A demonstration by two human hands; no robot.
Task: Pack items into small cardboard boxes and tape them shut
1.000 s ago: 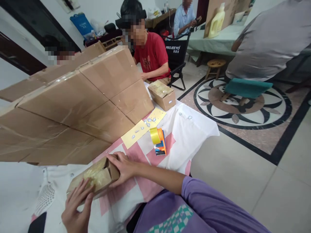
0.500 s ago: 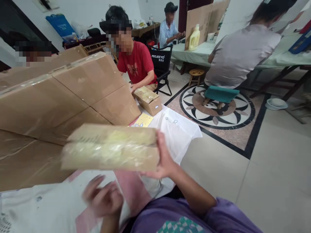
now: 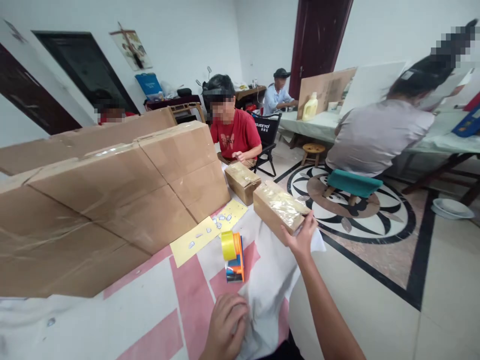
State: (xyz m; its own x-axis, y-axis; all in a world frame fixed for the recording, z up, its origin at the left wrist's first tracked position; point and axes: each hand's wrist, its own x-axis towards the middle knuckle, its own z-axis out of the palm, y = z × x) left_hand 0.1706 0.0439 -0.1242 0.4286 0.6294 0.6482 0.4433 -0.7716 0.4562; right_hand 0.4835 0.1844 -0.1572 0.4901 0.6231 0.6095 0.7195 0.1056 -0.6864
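Note:
My right hand [image 3: 302,232] grips the near end of a brown cardboard box [image 3: 275,207] sealed with shiny tape. The box is at the table's right corner, close to a second taped box [image 3: 243,181]; I cannot tell if it touches the cloth. My left hand [image 3: 227,322] is low at the near edge, its fingers loosely curled with nothing visible in them. Beyond it on the cloth stands an orange and blue tape dispenser [image 3: 235,262] with a yellow tape roll [image 3: 227,246]. Past the dispenser lies a yellow sheet [image 3: 197,240] with several small white labels.
A tall cardboard partition [image 3: 123,200] runs along the table's left side. A person in a red shirt [image 3: 242,135] sits across, near the second box. Another person [image 3: 371,125] sits on a teal stool [image 3: 354,184] at the right. The pink and white cloth [image 3: 153,340] covers the table.
My right hand has carried the box from in front of me away to the table's far right corner. My left hand has shifted right. The dispenser and yellow sheet are now uncovered.

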